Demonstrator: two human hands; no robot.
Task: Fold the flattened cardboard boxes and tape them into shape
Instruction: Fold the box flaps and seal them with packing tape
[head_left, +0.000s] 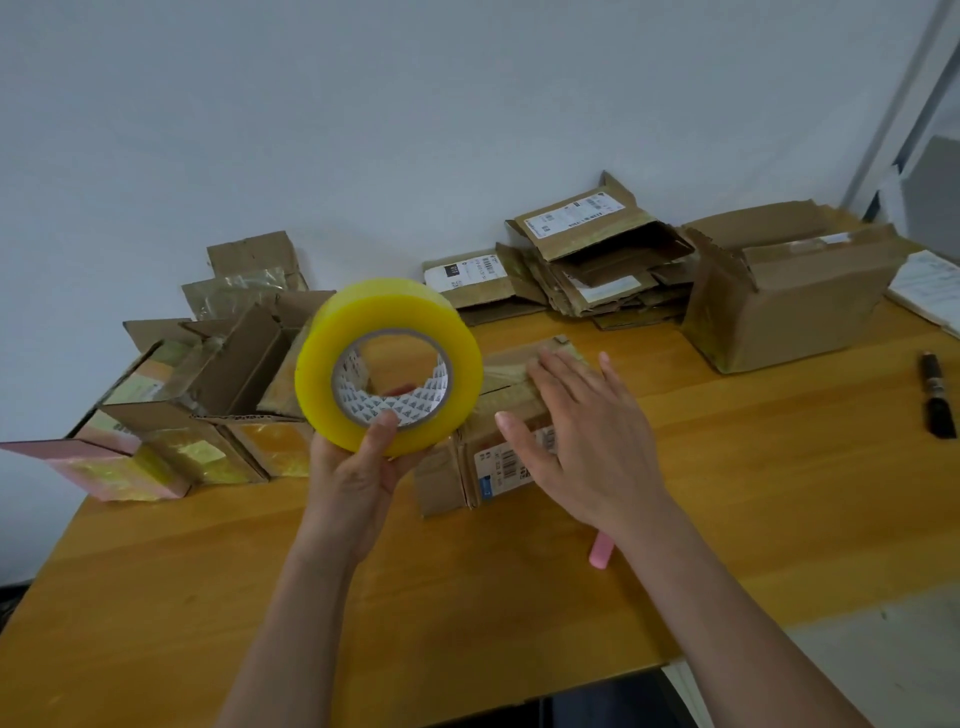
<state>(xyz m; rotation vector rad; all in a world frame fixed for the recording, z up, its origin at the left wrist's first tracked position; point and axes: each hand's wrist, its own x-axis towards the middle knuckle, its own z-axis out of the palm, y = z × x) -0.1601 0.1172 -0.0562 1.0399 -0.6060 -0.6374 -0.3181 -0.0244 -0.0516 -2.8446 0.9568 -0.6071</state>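
Note:
My left hand (363, 467) holds a big yellow roll of tape (388, 364) up above the table, thumb on its front face and fingers through the core. A small folded cardboard box (467, 467) with a white label lies in the middle of the wooden table (727, 493). My right hand (576, 436) lies flat with straight fingers on top of that box, over a strip of tape. A pile of flattened cardboard boxes (587, 270) sits at the back by the wall.
Several folded, taped boxes (208, 405) stand open at the left edge. A larger box (789, 296) stands at the back right, papers (930, 286) beyond it. A black marker (937, 400) lies at the right. A pink object (601, 553) pokes out under my right forearm.

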